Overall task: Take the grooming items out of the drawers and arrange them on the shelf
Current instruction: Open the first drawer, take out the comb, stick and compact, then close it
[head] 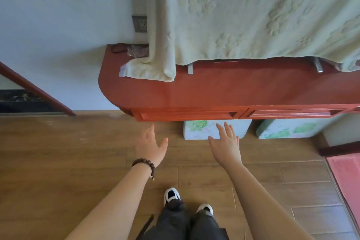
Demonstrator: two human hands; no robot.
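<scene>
The fingers of the left hand (151, 145) are straight and spread, thumb out, gripping nothing; the right hand (227, 143) is likewise flat and empty, fingers fanned, both reaching up from the lower middle of the frame toward the left drawer (187, 114), closed, with a second drawer (292, 113) to its right. No grooming items show, so they are presumably inside the drawers. The drawer fronts are smooth, glossy red-painted wood with shallow moulded panels and no handle that I can see, so the fingers may slip or find no purchase, and a hard tug could jerk the drawer out and spill what it holds. The shelf top (224, 87) is a glossy red slab with a rounded left corner, and the pale green embossed cloth (253, 15) drapes softly onto it at the upper right, where it could snag or crowd placed items. A beaded bracelet (144, 163) circles the left wrist above the wood-grain floor (58, 152).
</scene>
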